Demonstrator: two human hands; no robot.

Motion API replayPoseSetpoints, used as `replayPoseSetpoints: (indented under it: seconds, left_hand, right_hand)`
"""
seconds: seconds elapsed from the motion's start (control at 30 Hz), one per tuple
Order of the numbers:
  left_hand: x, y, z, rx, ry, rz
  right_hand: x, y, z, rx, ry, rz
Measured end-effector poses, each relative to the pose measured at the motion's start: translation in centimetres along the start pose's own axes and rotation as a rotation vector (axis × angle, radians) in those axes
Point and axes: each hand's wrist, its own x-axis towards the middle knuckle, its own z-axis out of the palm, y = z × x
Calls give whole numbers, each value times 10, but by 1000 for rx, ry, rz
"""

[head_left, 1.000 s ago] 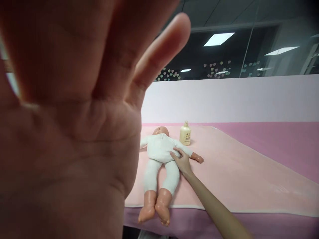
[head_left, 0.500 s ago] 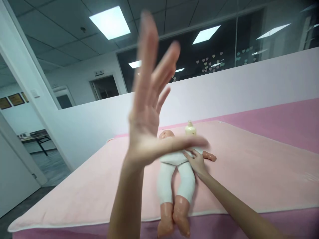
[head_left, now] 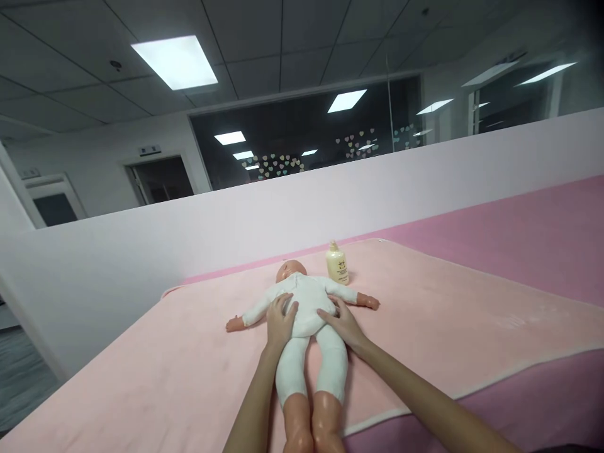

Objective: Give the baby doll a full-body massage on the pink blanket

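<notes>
A baby doll (head_left: 309, 299) in a white cloth body suit lies on its back, its head at the far end and its bare feet toward me. Its arms stretch out to both sides. My left hand (head_left: 281, 321) clasps the left side of its waist, thumb on the belly. On the other side of the waist, my right hand (head_left: 346, 324) holds it in the same way, thumb over the front. Some fingertips of both hands are hidden against the doll's sides.
A pale yellow pump bottle (head_left: 336, 264) stands beyond the doll's right-hand arm. Under everything is a pink blanket (head_left: 189, 365) with a white edge, on a darker pink surface (head_left: 542, 402). A white low wall (head_left: 264, 217) with glass above closes off the back.
My left hand came down from in front of the camera, where it was raised with fingers spread, onto the doll's waist. My right hand stayed at the doll's side. The view turned right.
</notes>
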Motion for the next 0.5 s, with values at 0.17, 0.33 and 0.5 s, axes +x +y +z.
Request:
replayPoseSetpoints:
  seconds: [0.17,0.33,0.5]
  left_hand:
    - [-2,-11,-7,-61,177,-224]
    - [-4,-20,-2,-210,232,-426]
    - [-3,-25,4,-269,244,-454]
  right_hand:
    - [-16,-19,-4,83,-179,77]
    - [-11,-24,-14,168,-263,140]
    - [0,-15,-18,120,-224,115]
